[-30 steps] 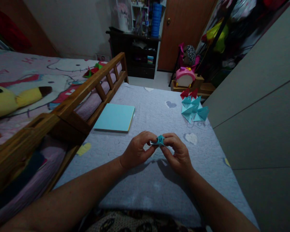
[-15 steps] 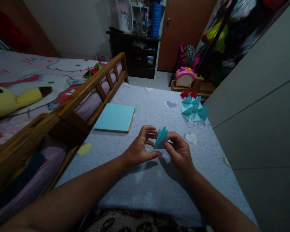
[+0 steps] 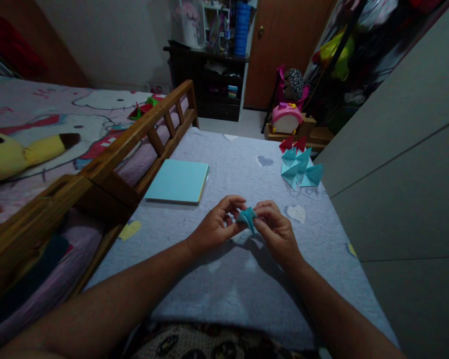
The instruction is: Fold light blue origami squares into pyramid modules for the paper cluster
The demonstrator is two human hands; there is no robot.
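Note:
A small folded piece of teal paper (image 3: 247, 217) is held just above a grey-blue quilted mattress (image 3: 232, 279). My left hand (image 3: 215, 227) pinches its left side with thumb and curled fingers. From the right, my right hand (image 3: 277, 230) pinches it with thumb and forefinger. A flat stack of teal paper sheets (image 3: 178, 181) lies on the mattress to the far left of my hands. A cluster of finished teal and red folded paper shapes (image 3: 300, 167) rests at the far right of the mattress.
A wooden bed rail (image 3: 142, 134) runs along the left, with a cartoon-print bed and a yellow plush toy (image 3: 18, 152) behind it. A grey cabinet front (image 3: 404, 164) bounds the right side. A dark shelf unit, a brown door and a pink toy (image 3: 286, 118) stand at the back.
The paper stood fanned open and upright half a second ago; now it is squeezed smaller and lower between both hands. My left fingers have closed back onto it.

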